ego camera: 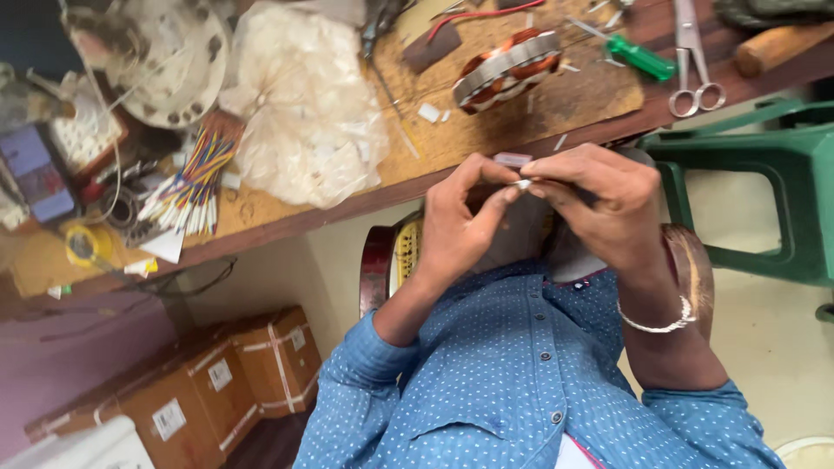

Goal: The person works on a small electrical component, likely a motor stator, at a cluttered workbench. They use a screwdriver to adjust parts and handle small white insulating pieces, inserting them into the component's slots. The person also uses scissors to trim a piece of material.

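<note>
Head view: left hand (460,221) and right hand (595,204) raised together just off the near edge of the wooden bench (486,130), fingertips pinched narrow on 1 small white strip (523,183) between them. Behind, on the bench: motor winding (506,69) near the middle, scissors (693,61) and green screwdriver (638,56) toward the right end, coloured wires (195,178) toward the left end.

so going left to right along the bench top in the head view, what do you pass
yellow tape roll → bundle of coloured wires → crumpled clear plastic bag → copper-wound stator → green-handled screwdriver → scissors → wooden handle
</note>
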